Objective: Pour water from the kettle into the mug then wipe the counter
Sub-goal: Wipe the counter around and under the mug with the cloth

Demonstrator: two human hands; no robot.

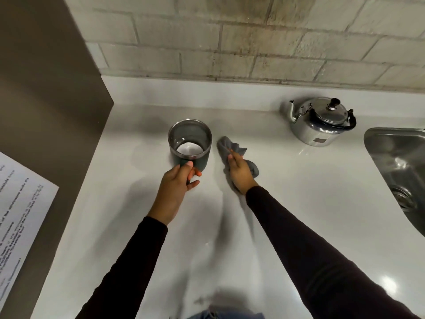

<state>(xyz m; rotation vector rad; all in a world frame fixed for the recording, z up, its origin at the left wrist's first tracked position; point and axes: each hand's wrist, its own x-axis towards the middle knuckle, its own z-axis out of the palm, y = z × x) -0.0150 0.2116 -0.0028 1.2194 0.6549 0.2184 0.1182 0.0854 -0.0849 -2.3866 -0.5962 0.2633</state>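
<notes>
We see left hand closed round rigid, slippery mug; right hand presses soft cloth, bunched underneath, onto worktop.

One metal kettle at upper right, one steel-rimmed mug at center, one grey cloth beside it, one sink at right edge, one printed sheet of paper at left, and two hands: left hand, right hand.
</notes>
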